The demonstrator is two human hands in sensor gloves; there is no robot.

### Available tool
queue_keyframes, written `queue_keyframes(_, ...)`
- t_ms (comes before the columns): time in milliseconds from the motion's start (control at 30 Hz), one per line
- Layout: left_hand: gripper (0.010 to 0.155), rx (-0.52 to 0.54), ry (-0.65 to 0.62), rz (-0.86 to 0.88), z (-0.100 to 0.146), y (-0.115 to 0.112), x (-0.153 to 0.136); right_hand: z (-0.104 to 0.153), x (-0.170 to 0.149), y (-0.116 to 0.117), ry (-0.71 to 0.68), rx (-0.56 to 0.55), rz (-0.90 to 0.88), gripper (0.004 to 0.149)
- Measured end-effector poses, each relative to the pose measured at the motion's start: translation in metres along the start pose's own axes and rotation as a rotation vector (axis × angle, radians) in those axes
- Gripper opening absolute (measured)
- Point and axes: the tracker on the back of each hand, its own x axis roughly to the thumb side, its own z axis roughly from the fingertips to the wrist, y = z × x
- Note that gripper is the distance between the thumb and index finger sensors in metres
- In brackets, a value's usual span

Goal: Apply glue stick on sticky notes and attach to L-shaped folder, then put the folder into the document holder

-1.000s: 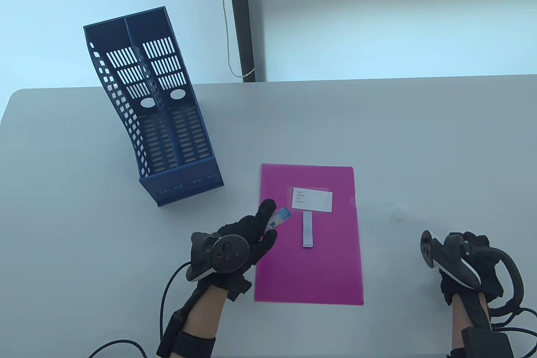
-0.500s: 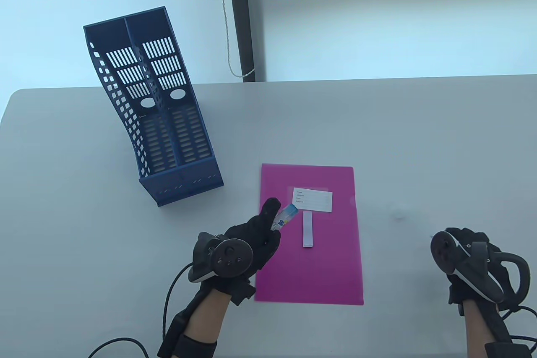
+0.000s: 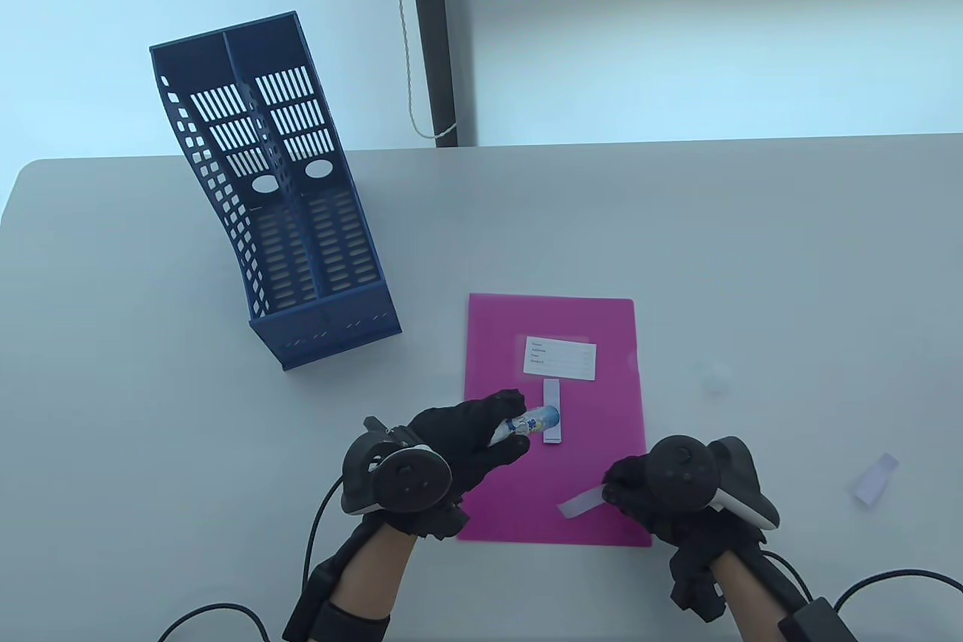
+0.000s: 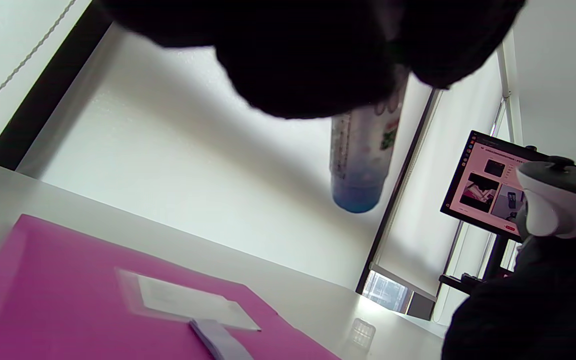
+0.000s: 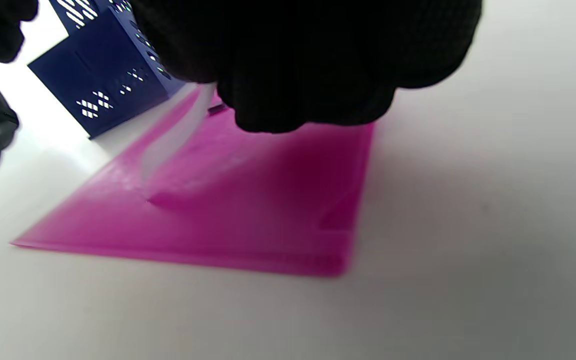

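Grey tabletop [image 3: 677,235] carries the blue document holder [image 3: 278,205] far left. Left hand [image 3: 459,439] grips the glue stick [image 3: 536,421] over the pink folder [image 3: 594,446]; its label print is unreadable. Right hand [image 3: 647,491] pinches a sticky note [image 3: 581,502]. Only the left wrist view shows a monitor [image 4: 488,185].

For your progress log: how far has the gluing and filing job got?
Done: nothing visibly attached yet. In hand: the left hand holds the glue stick; the right hand pinches a sticky note over the pink folder. Left: gluing, attaching, then filing the folder in the empty blue document holder.

Document holder [image 3: 278,198] behind-left of folder [image 3: 557,476] — note pad [image 3: 552,412] on it.
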Motion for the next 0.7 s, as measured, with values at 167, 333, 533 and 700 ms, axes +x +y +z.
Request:
queue_keyframes(167,0.06,-0.112,-0.05,0.003,-0.007,-0.009,0.016,-0.009,-0.002,0.01,0.049,0.008,0.062,0.033)
queue_keyframes(333,0.061,-0.289,-0.104,-0.073,-0.014,-0.028,0.044,-0.015,-0.001,0.01,0.081,0.04,0.062,0.031)
queue_keyframes(533,0.061,-0.5,-0.137,-0.232,-0.036,-0.054,0.071,-0.018,-0.001,0.008,0.105,0.08,0.034,0.03)
queue_keyframes(700,0.06,-0.642,-0.139,-0.366,-0.053,-0.068,0.083,-0.019,-0.002,0.008,0.093,0.086,0.018,0.03)
